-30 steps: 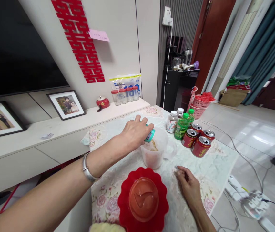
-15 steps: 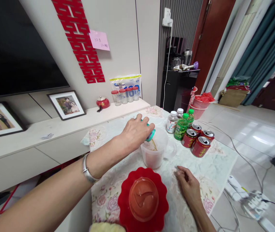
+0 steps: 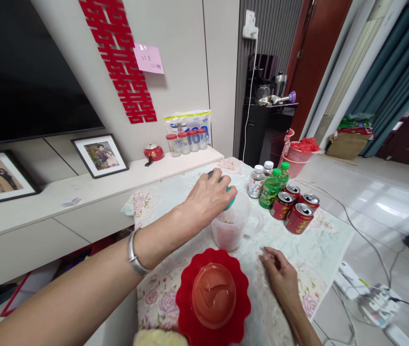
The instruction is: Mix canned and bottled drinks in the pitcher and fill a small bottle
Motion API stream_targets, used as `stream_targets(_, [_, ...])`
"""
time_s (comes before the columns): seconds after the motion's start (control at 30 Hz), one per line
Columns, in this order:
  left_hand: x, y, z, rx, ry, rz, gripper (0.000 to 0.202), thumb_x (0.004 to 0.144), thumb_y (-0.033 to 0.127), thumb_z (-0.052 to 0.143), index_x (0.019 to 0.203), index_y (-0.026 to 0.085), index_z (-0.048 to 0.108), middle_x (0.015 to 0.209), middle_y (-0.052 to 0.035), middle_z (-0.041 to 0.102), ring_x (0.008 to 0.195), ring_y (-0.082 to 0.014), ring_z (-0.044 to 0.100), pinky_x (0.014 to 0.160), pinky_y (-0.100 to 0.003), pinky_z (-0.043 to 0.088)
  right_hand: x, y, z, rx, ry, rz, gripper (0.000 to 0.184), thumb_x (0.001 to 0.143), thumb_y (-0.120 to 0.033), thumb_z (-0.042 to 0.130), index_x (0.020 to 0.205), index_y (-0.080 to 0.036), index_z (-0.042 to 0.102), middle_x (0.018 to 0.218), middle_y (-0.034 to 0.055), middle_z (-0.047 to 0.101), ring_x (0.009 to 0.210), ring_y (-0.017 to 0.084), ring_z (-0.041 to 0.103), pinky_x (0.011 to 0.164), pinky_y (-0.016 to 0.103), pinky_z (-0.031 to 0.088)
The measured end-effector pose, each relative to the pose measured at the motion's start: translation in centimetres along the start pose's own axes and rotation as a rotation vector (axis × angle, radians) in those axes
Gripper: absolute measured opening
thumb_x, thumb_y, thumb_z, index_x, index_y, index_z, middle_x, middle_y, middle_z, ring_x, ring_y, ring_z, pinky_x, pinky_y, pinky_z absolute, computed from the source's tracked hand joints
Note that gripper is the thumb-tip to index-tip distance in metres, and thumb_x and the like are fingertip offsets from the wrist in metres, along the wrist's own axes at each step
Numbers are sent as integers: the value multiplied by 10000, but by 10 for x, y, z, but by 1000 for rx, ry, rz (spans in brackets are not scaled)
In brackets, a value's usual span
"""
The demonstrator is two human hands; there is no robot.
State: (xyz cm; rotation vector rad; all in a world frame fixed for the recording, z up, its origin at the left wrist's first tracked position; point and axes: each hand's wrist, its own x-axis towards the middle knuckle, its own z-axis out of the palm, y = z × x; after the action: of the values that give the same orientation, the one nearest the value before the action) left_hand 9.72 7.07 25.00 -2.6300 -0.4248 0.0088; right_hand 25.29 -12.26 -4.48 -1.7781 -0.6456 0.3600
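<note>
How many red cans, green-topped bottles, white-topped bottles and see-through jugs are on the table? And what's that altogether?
Red cans: 4
Green-topped bottles: 2
White-topped bottles: 2
See-through jug: 1
Total: 9

Behind the jars (image 3: 184, 145), a white bag (image 3: 186, 121) is showing blue "100"; above-left of them, red wall cut-outs (image 3: 124, 67) are repeating "囍".

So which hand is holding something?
The left hand, wearing the silver metal bangle: it grips a mostly hidden teal container, tilted over the translucent plastic jug. The right hand has a bare wrist and holds nothing visible.
</note>
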Motion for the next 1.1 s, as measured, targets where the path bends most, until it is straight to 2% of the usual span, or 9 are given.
stream_targets(0.2, [1,5,5,22,70,47,339,1019,72,425,1198,195,685,1188,-149,695,1236,-360,530,758,-414,454,0,-1,-1,1,10,1,525,804,-613,690,1062,-161,763,850,65,761,743,210,667,691,322,527])
stream_targets(0.33, [3,8,9,71,139,125,360,1014,73,420,1180,221,703,1193,-129,717,1223,-353,560,955,-533,427,0,-5,-1,9,16,-2,509,793,-604,701,1044,-166,769,813,55,751,716,206,655,665,315,522])
stream_targets(0.47, [7,9,10,37,73,137,337,964,88,535,1213,260,684,1214,-105,725,1198,-345,588,1102,-660,305,-1,-7,-1,20,25,0,499,783,-599,708,1023,-166,772,803,55,750,700,205,651,643,313,519])
stream_targets(0.57, [11,6,12,-79,0,88,376,901,227,710,1268,264,639,1246,-118,712,1187,-372,607,1107,-732,272,-1,-10,-1,33,23,-3,482,786,-587,708,1016,-168,775,805,53,750,708,203,658,659,315,532])
stream_targets(0.7, [12,0,19,-293,-7,-33,574,834,368,817,1337,284,553,1293,-107,692,1218,-369,621,1127,-714,283,-3,-14,0,54,44,-7,472,797,-572,713,1034,-168,771,804,54,747,723,205,672,686,320,552])
stream_targets(0.8, [9,-5,22,-530,89,-139,589,857,385,794,1357,291,498,1343,-90,674,1271,-346,616,1155,-678,293,-2,-16,-2,64,121,-9,505,810,-599,683,1048,-159,752,805,63,734,734,213,674,689,330,563])
stream_targets(0.9, [0,-11,21,-844,250,-234,609,828,365,802,1340,293,480,1348,-62,672,1262,-307,632,1118,-546,416,8,-17,-12,39,266,-9,590,801,-637,677,1125,-146,721,890,79,715,816,226,672,780,359,570])
stream_targets(1.0, [-16,-22,20,-1055,507,-327,625,784,396,811,1302,283,481,1330,-51,667,1213,-282,650,1026,-425,509,30,-20,-32,-26,430,12,772,806,-664,667,1348,-114,634,1124,143,678,957,259,661,911,428,549])
stream_targets(1.1, [-41,-38,27,-1096,705,-444,626,799,461,771,1303,284,444,1356,-59,634,1204,-263,640,1004,-396,533,59,-23,-53,-123,513,33,992,721,-681,734,1483,-76,539,1376,243,556,1042,318,637,968,513,514])
